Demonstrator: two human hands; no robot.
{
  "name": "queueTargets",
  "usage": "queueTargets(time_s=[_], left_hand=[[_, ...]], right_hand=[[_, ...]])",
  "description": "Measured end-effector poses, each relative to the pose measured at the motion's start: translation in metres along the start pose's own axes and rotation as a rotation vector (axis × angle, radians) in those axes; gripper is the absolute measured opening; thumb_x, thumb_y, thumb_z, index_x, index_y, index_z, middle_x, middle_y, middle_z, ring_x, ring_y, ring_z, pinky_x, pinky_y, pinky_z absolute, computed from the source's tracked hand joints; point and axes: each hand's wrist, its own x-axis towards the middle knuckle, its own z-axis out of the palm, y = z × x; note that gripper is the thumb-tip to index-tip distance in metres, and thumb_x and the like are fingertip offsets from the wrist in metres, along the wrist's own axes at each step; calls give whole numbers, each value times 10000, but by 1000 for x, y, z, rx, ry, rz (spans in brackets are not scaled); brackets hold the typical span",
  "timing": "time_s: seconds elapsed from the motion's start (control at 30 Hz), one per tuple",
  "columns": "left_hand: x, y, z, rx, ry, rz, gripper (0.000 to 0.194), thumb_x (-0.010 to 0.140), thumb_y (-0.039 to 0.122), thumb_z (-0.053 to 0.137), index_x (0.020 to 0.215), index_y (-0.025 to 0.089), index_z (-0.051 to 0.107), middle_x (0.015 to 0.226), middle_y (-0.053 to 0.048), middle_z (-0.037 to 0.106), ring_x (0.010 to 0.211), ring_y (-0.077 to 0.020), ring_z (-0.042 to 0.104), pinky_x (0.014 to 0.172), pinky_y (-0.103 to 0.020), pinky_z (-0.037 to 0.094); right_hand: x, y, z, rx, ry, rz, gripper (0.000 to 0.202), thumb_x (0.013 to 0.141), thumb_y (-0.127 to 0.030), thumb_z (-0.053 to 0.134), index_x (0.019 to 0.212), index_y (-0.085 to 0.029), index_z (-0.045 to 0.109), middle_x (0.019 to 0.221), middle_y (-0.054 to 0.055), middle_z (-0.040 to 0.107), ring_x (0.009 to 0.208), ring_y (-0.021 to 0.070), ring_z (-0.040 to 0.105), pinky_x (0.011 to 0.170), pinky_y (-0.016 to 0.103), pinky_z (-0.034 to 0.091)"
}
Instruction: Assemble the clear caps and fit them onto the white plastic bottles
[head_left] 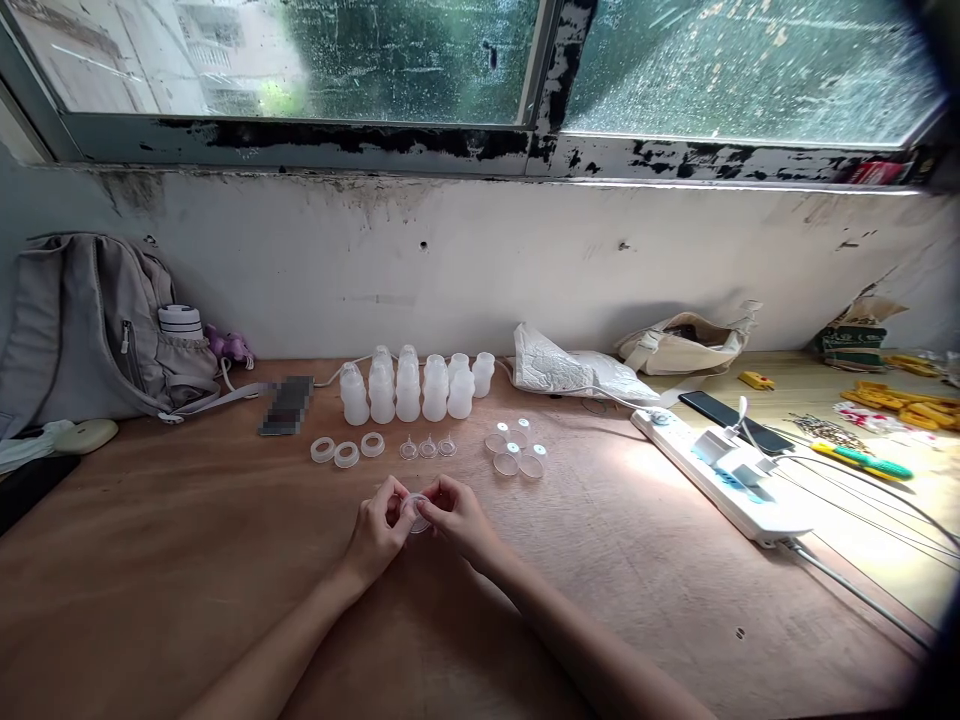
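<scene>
At your far left a grey fabric backpack (112, 310) slumps by the wall. Next come smooth white rings (346, 465), then frosted, waisted bottles (408, 392) in a cluster. Your left hand (381, 525) pinches a clear, round plastic piece (418, 529) low in the middle, its circular face tilted up toward you; your right hand (463, 520) pinches its other side. Thin clear discs (506, 465) follow, then the glossy white power strip (739, 505), slanting across the right side, plugs crowding it.

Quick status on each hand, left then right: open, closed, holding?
Left hand: closed, pinching a clear round piece in the fingertips.
Right hand: closed, pinching the same piece.
</scene>
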Motion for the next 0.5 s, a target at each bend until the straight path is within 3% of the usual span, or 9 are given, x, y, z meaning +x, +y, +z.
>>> queueTargets(time_s=[0.2, 0.3, 0.5], left_hand=[[0, 1, 1, 0, 38, -24, 103, 779, 300, 446, 795, 198, 445, 587, 24, 594, 462, -119, 563, 436, -201, 416], [1, 1, 1, -7, 11, -12, 122, 763, 272, 467, 859, 200, 446, 689, -3, 637, 514, -129, 598, 477, -212, 448], [1, 0, 3, 45, 39, 12, 73, 746, 241, 474, 806, 203, 460, 656, 4, 626, 562, -138, 601, 500, -210, 443]], right_hand=[[-3, -1, -1, -136, 45, -85, 69, 711, -232, 535, 750, -176, 521, 629, -21, 542, 527, 97, 508, 459, 198, 420], [-3, -2, -1, -189, 41, -110, 136, 680, -136, 492, 804, -187, 518, 664, -22, 563, 525, 91, 507, 471, 191, 409], [-5, -3, 2, -250, 75, -169, 88, 679, -128, 475, 733, -182, 519, 627, -26, 548, 527, 90, 471, 484, 192, 376]])
